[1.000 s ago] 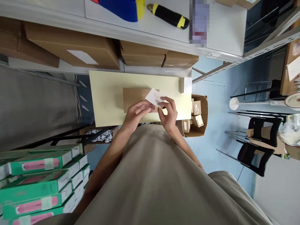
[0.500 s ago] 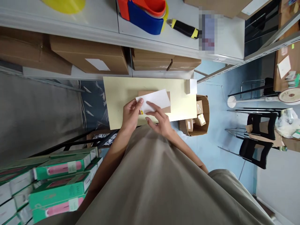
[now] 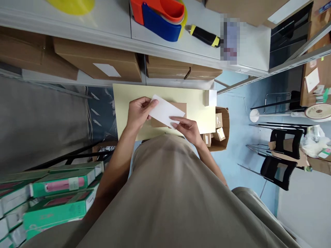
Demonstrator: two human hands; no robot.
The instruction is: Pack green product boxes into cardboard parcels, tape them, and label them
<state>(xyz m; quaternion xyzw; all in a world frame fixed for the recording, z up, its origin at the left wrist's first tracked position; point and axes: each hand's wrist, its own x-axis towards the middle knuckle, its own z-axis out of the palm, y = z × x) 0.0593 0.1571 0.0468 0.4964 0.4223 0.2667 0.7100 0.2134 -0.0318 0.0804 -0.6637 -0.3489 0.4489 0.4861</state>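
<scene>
A white paper sheet [image 3: 165,111] is held at a slant between my two hands, its left end higher than its right. My left hand [image 3: 139,111] pinches the upper left end, thumb on top. At the lower right corner, my right hand [image 3: 188,129] grips the paper between thumb and fingers. Beneath the sheet, a flat brown cardboard piece [image 3: 182,106] lies on the pale yellow board [image 3: 129,98], partly hidden by the paper and my hands. A small white box or stack [image 3: 210,98] stands at the board's right end.
Above the board runs a shelf with a tape dispenser [image 3: 162,22] and a black-yellow cutter [image 3: 205,36]. Cardboard boxes [image 3: 98,58] fill the level below. An open carton [image 3: 225,131] with small boxes stands right. Green boxes [image 3: 55,210] are stacked at lower left.
The paper was first folded or seen at an angle, then spread flat showing a yellow mark. Now it is tilted down to the right, and my right hand has closed on its right corner.
</scene>
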